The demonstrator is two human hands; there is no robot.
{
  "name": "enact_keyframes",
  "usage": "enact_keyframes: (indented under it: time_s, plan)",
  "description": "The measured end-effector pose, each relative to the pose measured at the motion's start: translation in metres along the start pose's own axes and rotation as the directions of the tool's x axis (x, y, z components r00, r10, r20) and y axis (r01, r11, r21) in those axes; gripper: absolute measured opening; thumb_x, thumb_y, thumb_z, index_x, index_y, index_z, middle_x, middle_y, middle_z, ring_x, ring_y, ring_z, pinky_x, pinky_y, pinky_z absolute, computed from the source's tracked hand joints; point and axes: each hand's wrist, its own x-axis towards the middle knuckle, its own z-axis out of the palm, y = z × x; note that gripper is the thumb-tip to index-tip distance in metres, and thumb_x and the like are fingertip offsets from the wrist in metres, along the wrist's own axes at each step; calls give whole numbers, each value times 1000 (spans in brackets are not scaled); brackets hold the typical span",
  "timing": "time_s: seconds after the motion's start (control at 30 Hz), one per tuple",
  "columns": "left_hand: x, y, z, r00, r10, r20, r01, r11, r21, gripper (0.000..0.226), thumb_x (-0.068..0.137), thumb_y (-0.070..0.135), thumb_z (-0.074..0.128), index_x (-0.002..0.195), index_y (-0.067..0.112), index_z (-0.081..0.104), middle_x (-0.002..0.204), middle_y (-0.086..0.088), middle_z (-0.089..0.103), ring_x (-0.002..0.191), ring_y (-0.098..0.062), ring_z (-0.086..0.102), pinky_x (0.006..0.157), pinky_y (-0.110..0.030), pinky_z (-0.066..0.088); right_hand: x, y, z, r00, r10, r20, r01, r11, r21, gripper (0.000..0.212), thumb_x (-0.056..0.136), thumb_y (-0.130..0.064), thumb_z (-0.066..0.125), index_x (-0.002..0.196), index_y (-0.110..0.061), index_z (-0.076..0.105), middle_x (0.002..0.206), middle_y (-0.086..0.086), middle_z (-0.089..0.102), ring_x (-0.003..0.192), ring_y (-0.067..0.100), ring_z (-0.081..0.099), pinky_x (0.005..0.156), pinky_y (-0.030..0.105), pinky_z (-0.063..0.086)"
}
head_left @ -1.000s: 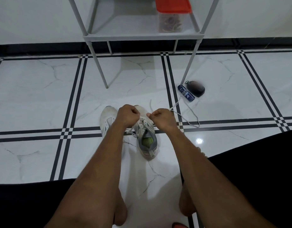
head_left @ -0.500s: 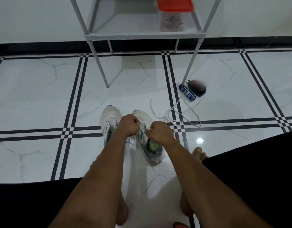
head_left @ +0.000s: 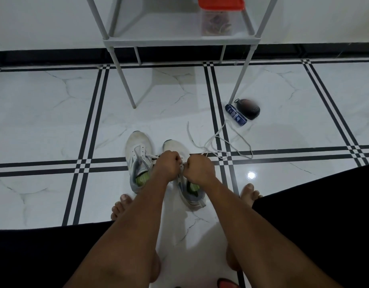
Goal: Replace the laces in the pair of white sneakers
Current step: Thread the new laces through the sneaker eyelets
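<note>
Two white sneakers are sitting side by side on the marble floor (head_left: 55, 121), toes pointing far. The left sneaker (head_left: 138, 156) is lying slightly farther away than the right sneaker (head_left: 185, 183), which is resting between the person's bare feet. Both hands are curling into fists over the right sneaker's tongue area: the left hand (head_left: 168, 163) and the right hand (head_left: 198, 168) are almost touching each other, each apparently pinching a strand of white lace (head_left: 221, 140), though the fingertips are hiding from the camera. The lace's loose length is trailing away to the right and far, looping across the black tile lines. Beyond it, a blue tube (head_left: 236, 114) and a dark oval case (head_left: 249, 108) are lying just beside a leg of the grey shelf rack (head_left: 179, 41), which is carrying a red-lidded container (head_left: 218, 15).
</note>
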Motion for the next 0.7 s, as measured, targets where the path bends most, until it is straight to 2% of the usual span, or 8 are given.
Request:
enact_keyframes:
  time_s: [0.07, 0.17, 0.3, 0.47, 0.57, 0.7]
  plan:
    - [-3, -1, 3, 1000, 21, -19, -21, 1000, 11, 17, 97, 21, 60, 95, 11, 75, 99, -8, 71, 93, -26, 63, 76, -34, 43, -3, 4, 1, 1000, 7, -13, -7, 999, 53, 37, 91, -30, 58, 61, -21, 39, 60, -3, 44, 65, 24, 52, 61, 31, 35]
    - [-4, -1, 5, 999, -11, -43, 11, 1000, -5, 22, 97, 24, 61, 89, 10, 76, 89, -9, 74, 88, -27, 65, 76, -35, 49, -6, 8, 4, 998, 63, -26, -57, 981, 183, 30, 82, -31, 53, 58, -20, 39, 57, -3, 44, 60, 22, 51, 56, 31, 31]
    - [-7, -1, 9, 997, -27, -72, 23, 998, -58, 19, 94, 23, 63, 85, 11, 75, 84, -7, 73, 84, -27, 67, 75, -36, 53, -1, 14, 12, 986, 161, -35, -145, 950, 276, 37, 87, -22, 55, 53, -17, 42, 54, -1, 46, 59, 22, 52, 60, 32, 36]
    - [-7, 3, 12, 998, 18, -60, -21, 998, -55, 15, 92, 23, 63, 87, 12, 70, 92, -8, 70, 89, -28, 65, 81, -43, 53, 2, 23, 10, 967, 254, 18, -244, 905, 349, 50, 94, -19, 63, 49, -15, 41, 50, -3, 43, 50, 16, 41, 52, 30, 29]
    - [-6, 9, 12, 998, 60, -26, -61, 998, -28, 12, 89, 23, 66, 86, 11, 66, 93, -7, 66, 88, -26, 62, 79, -43, 51, 3, 29, 9, 950, 307, 50, -300, 861, 410, 52, 95, -19, 62, 48, -16, 41, 48, -5, 42, 51, 18, 43, 54, 32, 32]
    - [-4, 16, 9, 996, 79, 29, -79, 997, 15, 15, 83, 26, 70, 79, 13, 63, 87, -3, 62, 83, -24, 58, 71, -39, 48, 7, 40, 16, 927, 352, 129, -362, 752, 551, 48, 93, -18, 65, 49, -20, 45, 50, -3, 45, 58, 20, 47, 62, 33, 37]
